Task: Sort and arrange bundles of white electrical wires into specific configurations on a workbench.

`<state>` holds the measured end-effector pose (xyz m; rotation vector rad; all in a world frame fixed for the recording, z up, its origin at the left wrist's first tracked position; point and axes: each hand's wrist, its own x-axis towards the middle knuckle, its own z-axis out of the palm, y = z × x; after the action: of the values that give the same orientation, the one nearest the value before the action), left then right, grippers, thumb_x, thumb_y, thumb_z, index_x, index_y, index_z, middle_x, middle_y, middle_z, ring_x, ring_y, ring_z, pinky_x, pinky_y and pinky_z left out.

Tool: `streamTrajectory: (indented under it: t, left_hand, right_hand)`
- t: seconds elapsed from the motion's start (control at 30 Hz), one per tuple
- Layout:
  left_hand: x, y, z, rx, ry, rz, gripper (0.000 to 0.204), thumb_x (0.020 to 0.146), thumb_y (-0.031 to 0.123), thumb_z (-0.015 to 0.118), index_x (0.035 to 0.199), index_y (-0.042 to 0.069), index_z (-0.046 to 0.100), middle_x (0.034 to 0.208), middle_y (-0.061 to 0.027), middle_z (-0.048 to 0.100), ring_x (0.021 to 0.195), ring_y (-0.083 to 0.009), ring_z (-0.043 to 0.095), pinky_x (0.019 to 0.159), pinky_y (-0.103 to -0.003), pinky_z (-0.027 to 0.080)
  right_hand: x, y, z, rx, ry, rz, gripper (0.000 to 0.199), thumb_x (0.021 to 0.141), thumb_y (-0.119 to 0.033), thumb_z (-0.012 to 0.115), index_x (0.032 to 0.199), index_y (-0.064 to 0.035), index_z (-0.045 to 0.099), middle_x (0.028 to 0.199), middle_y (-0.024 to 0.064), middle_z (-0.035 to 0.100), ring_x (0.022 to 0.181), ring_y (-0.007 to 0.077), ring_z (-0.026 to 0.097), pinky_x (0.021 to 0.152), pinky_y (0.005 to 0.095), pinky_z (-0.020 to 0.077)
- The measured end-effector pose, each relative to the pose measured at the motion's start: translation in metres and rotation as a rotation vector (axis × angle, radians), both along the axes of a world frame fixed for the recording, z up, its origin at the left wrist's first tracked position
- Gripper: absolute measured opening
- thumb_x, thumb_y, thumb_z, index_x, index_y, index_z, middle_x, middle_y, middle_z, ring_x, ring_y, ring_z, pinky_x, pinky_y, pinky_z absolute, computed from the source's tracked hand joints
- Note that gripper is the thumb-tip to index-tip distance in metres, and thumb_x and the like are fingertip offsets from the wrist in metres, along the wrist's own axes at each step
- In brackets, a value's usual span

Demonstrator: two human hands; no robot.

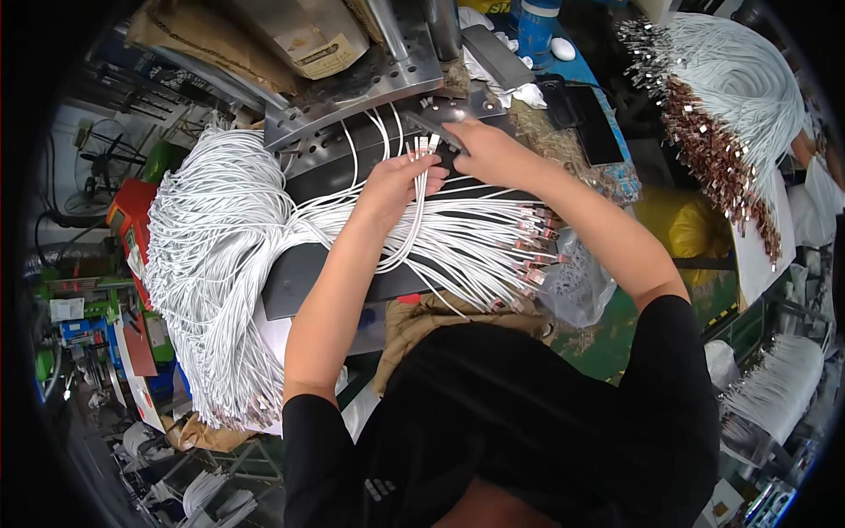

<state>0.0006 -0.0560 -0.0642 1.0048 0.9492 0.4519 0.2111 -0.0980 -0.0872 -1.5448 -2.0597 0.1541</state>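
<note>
My left hand [407, 183] is closed round a few white cables [421, 207], whose connector ends [424, 144] stick up above the fingers. Just to its right, my right hand [482, 151] has its fingers curled by a dark grey metal piece [437, 126] at the machine's front; what they grip, if anything, is hard to make out. Beneath both hands a spread of white cables [466, 238] lies across a dark work surface [295, 280], connector ends to the right. These run left into a large bundle of white cables [211, 229] that hangs over the edge.
A perforated metal plate [352, 106] with upright posts stands beyond my hands, brown paper bags [304, 40] on it. At the far right are a blue bottle [537, 31] and a black phone-like slab [598, 123]. A clear plastic bag [576, 282] sits by the connectors. Another cable bundle [739, 79] hangs right.
</note>
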Motion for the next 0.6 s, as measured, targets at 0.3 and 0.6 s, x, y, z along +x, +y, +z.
streamTrajectory:
  t: [0.3,0.6]
  left_hand:
    - [0.005,0.003,-0.003,0.049,0.131,-0.175,0.027,0.096,0.026,0.068,0.105,0.0,0.072,0.081,0.002,0.065,0.073,-0.0074,0.061,0.072,-0.021,0.05]
    - [0.008,0.003,-0.003,0.076,0.16,-0.104,0.026,0.093,0.028,0.072,0.101,0.004,0.072,0.078,0.0019,0.065,0.066,-0.0065,0.058,0.063,-0.021,0.046]
  right_hand:
    - [-0.009,0.002,0.005,-0.476,0.797,-0.297,0.038,0.09,-0.024,0.053,0.111,0.0032,0.07,0.096,0.0213,0.072,0.095,0.0325,0.07,0.087,0.0388,0.0519]
    - [0.011,0.01,-0.023,-0.417,0.836,-0.151,0.039,0.082,-0.03,0.067,0.11,-0.0031,0.072,0.091,0.0144,0.074,0.083,0.0247,0.071,0.078,0.0341,0.0534]
